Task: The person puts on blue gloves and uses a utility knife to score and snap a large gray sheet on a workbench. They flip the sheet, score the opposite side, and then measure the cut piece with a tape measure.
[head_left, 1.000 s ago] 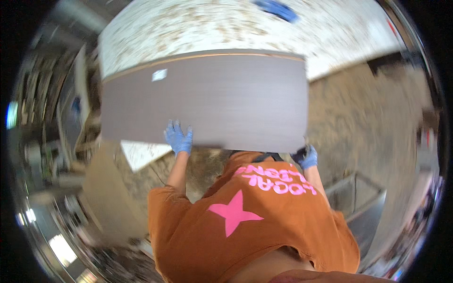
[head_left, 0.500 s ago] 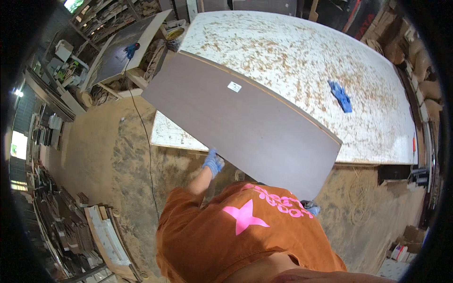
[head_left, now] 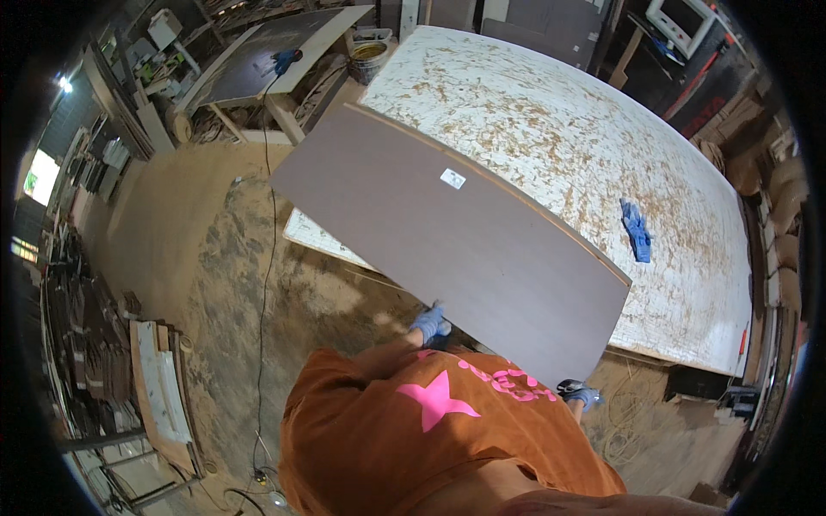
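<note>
A long grey-brown panel (head_left: pixel 456 249) with a light wooden edge strip and a small white label lies slanted across a white worktable (head_left: pixel 688 301), its near right end overhanging the table's front. My left hand (head_left: pixel 430 324), in a blue-grey glove, is closed at the panel's near long edge, with part of the fingers hidden. By the panel's near right corner, my gloved right hand (head_left: pixel 582 395) has its fingers curled at the edge. Something dark shows beside those fingers, too small to make out.
Wood shavings cover the tabletop, where a loose blue glove (head_left: pixel 636 230) and a red-handled tool (head_left: pixel 742 341) lie. Back left, a blue power tool (head_left: pixel 284 62) rests on another dark-topped bench (head_left: pixel 249 73), its black cord (head_left: pixel 268 224) trailing across the dusty floor. A bucket (head_left: pixel 368 62) stands between the tables.
My left hand has shifted rightward along the panel's near edge, closer to my body. My right hand stays by the near right corner. The whole view has turned, showing a monitor at the back right.
</note>
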A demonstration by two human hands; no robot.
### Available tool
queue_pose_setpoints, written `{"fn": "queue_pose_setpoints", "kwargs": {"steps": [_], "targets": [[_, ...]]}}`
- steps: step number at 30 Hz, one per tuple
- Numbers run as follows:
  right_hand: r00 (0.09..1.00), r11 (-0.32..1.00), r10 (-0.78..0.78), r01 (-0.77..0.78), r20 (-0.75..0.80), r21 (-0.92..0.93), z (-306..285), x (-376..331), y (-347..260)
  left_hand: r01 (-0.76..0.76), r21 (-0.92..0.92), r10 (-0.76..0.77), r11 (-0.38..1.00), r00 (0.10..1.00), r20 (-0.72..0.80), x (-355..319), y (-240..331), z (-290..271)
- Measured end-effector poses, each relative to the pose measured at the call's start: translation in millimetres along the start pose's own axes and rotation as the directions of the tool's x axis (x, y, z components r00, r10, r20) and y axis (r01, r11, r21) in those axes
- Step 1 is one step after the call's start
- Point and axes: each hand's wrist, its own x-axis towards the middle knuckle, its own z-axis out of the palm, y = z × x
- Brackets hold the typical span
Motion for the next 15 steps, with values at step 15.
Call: {"fn": "queue_pose_setpoints", "kwargs": {"steps": [15], "targets": [[0.906,0.939,-0.339,0.343,-0.253,-0.031,97.8,1.2,-123.8,0.091,0.172,-0.023,0.981,0.931,-0.364,24.6,-63.3,49.5]]}}
